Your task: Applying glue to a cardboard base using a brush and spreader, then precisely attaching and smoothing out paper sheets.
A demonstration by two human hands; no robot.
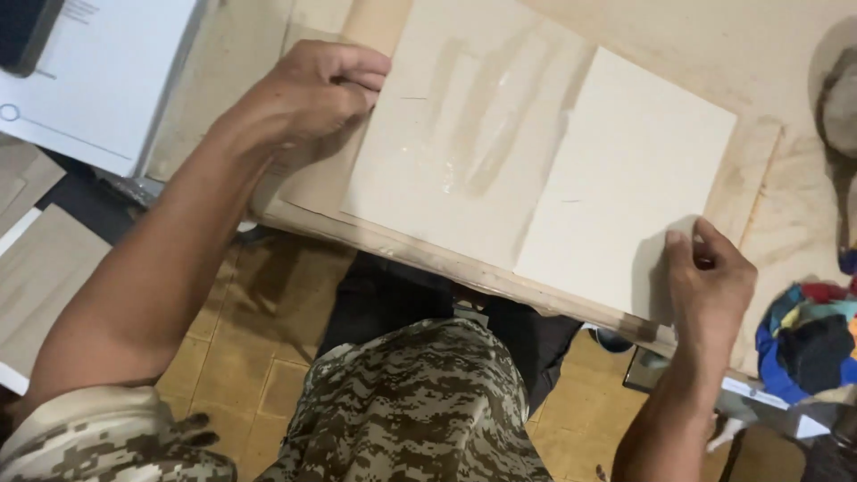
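Observation:
A large pale cardboard sheet (446,152) smeared with wet glue streaks lies on a wooden board (759,178) at the table's near edge. A smaller off-white sheet (625,178) lies over its right part. My left hand (317,89) is curled, its fingers pinching the left edge of the large sheet. My right hand (710,277) pinches the lower right corner of the smaller sheet with thumb and fingers.
A white paper stack (98,80) with a dark device (27,31) on it sits at the top left. A bundle of coloured rags (808,344) lies at the right. Flat boards (40,277) lie at the left above the tiled floor (241,357).

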